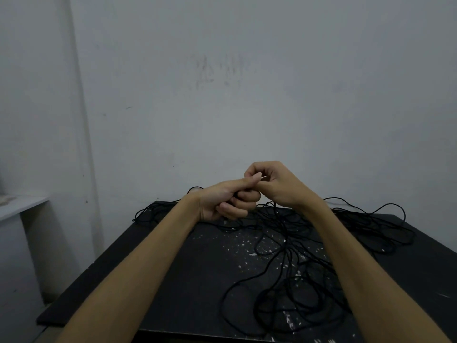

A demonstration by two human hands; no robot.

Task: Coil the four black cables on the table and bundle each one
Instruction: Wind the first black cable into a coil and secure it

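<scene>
Dim grey room, with a black table (pixel 153 280) filling the lower half of the frame and a pale wall (pixel 247 82) behind it; nearest to us, at the lower right, loose loops of black cables (pixel 284 288) lie tangled on the table, and more run off to the far right edge and the far left corner; above the middle of the table the left hand (pixel 222 203) is curled shut with something dark, most likely cable, inside its fingers; the right hand (pixel 274 184) sits just beside it, touching it, with finger and thumb pinched together, and a strand hangs down under it; I think a first coil is being started; to do it well, keep the loops the same size, hold them tight in the left hand, and pull only one cable free of the mess, slowly, so it does not knot.
</scene>
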